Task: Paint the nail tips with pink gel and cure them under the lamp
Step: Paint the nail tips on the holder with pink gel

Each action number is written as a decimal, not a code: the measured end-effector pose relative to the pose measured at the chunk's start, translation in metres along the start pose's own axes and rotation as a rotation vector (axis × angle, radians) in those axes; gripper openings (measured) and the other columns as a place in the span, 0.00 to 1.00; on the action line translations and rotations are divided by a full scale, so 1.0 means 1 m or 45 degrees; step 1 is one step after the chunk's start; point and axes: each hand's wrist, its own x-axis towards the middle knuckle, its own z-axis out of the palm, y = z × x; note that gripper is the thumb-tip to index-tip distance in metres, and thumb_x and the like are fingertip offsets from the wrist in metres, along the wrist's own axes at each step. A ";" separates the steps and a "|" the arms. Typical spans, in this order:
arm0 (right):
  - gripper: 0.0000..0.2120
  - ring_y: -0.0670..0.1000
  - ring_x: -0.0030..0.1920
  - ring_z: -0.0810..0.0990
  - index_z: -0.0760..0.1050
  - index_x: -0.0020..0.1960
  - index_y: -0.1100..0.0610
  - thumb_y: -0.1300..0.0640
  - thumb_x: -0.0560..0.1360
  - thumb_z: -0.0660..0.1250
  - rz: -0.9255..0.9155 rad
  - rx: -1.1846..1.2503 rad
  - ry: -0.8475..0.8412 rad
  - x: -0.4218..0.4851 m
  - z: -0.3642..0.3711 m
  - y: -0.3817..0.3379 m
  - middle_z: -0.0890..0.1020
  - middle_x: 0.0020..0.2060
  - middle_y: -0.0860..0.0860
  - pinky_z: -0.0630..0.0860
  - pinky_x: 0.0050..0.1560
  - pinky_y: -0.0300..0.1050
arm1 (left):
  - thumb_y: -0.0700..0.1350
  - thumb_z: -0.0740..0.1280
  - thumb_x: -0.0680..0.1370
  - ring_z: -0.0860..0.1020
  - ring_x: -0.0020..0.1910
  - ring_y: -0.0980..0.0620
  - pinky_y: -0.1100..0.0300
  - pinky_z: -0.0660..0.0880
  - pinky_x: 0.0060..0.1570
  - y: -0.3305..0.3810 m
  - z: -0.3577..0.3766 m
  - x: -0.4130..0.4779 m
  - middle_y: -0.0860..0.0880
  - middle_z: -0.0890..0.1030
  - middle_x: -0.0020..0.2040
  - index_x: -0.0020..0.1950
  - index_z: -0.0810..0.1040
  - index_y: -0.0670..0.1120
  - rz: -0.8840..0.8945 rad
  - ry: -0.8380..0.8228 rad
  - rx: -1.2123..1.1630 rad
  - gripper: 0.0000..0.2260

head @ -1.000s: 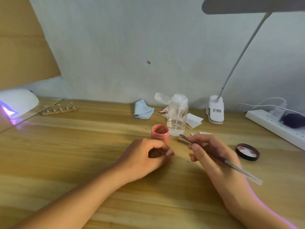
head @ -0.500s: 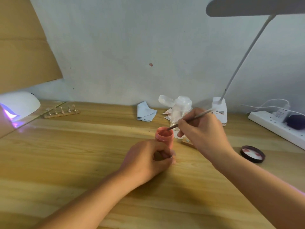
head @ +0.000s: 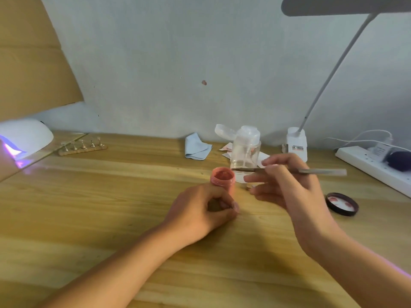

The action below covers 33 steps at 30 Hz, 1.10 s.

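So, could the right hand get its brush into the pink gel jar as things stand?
Probably yes: the jar is uncovered, its lid lies aside, the right hand holds the brush tip beside the rim, and the left hand sits low in front.

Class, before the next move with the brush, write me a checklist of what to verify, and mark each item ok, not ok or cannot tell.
1. Pink gel jar open: ok. Its lid lies apart, off to the right.
2. Brush gripped in the right hand: ok.
3. Gel loaded on the brush tip: cannot tell, as the tip is blurred.
4. Nail tip held in the left hand: cannot tell, as the curled fingers hide whatever is there.
5. Curing lamp switched on: ok, a purple glow shows at its opening.
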 end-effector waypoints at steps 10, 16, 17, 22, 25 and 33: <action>0.07 0.48 0.29 0.73 0.70 0.41 0.61 0.65 0.72 0.69 0.053 -0.082 -0.148 -0.026 -0.014 0.022 0.79 0.30 0.55 0.73 0.31 0.37 | 0.51 0.76 0.71 0.71 0.30 0.65 0.68 0.63 0.31 0.002 0.000 -0.001 0.63 0.79 0.40 0.38 0.82 0.61 0.018 -0.025 0.013 0.05; 0.06 0.44 0.28 0.73 0.71 0.40 0.59 0.58 0.65 0.65 0.059 -0.102 -0.191 -0.025 -0.014 0.025 0.76 0.30 0.52 0.73 0.31 0.37 | 0.53 0.77 0.71 0.69 0.29 0.62 0.67 0.63 0.30 0.001 0.001 0.000 0.62 0.80 0.41 0.39 0.83 0.60 0.019 0.005 0.049 0.04; 0.06 0.44 0.29 0.73 0.71 0.40 0.59 0.58 0.65 0.65 0.054 -0.121 -0.199 -0.025 -0.013 0.026 0.76 0.30 0.52 0.72 0.31 0.37 | 0.53 0.77 0.71 0.70 0.29 0.62 0.67 0.64 0.30 0.000 0.001 0.000 0.63 0.79 0.41 0.39 0.83 0.60 0.019 0.008 0.052 0.04; 0.06 0.47 0.29 0.68 0.69 0.38 0.58 0.57 0.64 0.64 0.048 -0.174 -0.185 -0.025 -0.013 0.026 0.71 0.28 0.51 0.69 0.30 0.40 | 0.51 0.77 0.71 0.70 0.28 0.62 0.68 0.64 0.30 0.001 0.001 -0.001 0.63 0.79 0.40 0.40 0.84 0.56 0.021 0.015 0.064 0.03; 0.07 0.47 0.30 0.68 0.70 0.40 0.60 0.57 0.66 0.64 0.028 -0.142 -0.172 -0.027 -0.013 0.025 0.73 0.29 0.52 0.67 0.33 0.46 | 0.51 0.77 0.71 0.70 0.29 0.64 0.68 0.64 0.31 0.002 0.000 -0.002 0.61 0.80 0.40 0.39 0.83 0.57 0.032 0.004 0.056 0.04; 0.06 0.46 0.28 0.67 0.70 0.38 0.58 0.57 0.66 0.64 0.025 -0.166 -0.128 -0.026 -0.014 0.025 0.72 0.29 0.53 0.65 0.32 0.46 | 0.52 0.77 0.71 0.70 0.29 0.62 0.68 0.64 0.32 0.000 0.001 -0.002 0.65 0.78 0.40 0.41 0.84 0.56 0.028 0.014 0.075 0.03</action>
